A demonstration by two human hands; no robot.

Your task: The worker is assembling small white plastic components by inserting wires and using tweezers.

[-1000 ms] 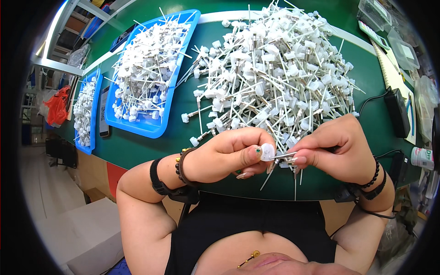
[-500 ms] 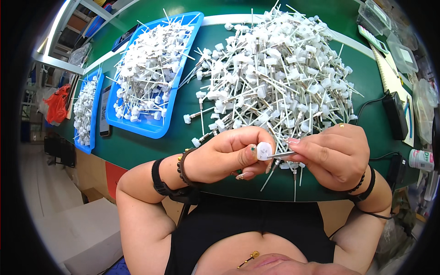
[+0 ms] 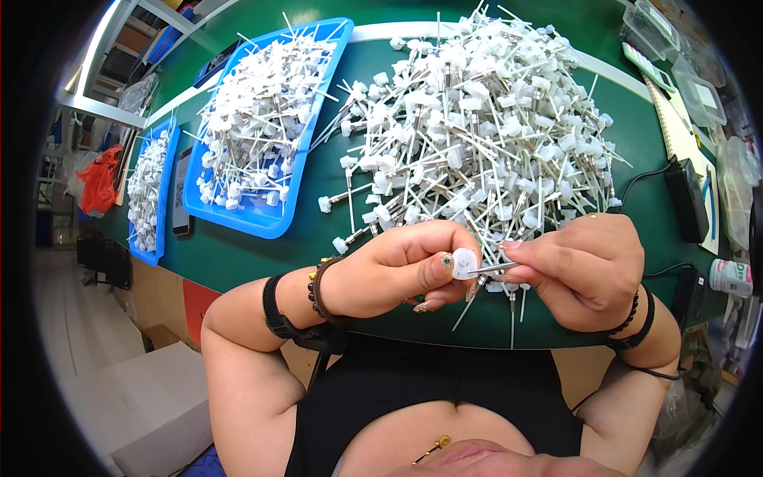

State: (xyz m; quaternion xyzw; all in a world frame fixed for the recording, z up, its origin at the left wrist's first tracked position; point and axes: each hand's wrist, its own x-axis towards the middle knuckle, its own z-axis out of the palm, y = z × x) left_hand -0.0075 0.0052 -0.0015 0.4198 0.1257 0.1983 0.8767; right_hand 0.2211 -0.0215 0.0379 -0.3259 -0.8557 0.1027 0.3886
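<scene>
the black top [image 3: 445, 374] is sleeveless, with wide straps and a low, scooped neckline; framed by that neckline is a dark necklace [image 3: 427, 454] with a round golden pendant [image 3: 443, 440]. beyond the top, toward its left, the left hand [image 3: 405, 270] has nails with glittery decoration, the thumbnail [image 3: 447, 260] showing green. behind that hand come a brown band [image 3: 317, 291], dark and golden beads [image 3: 311, 286] and a wide black strap [image 3: 272, 308]. beyond the top, toward its right, the right hand [image 3: 584, 266] has pale nails, a black beaded bracelet [image 3: 628, 319], a black band [image 3: 645, 322] and a thin dark cable [image 3: 658, 373].
</scene>
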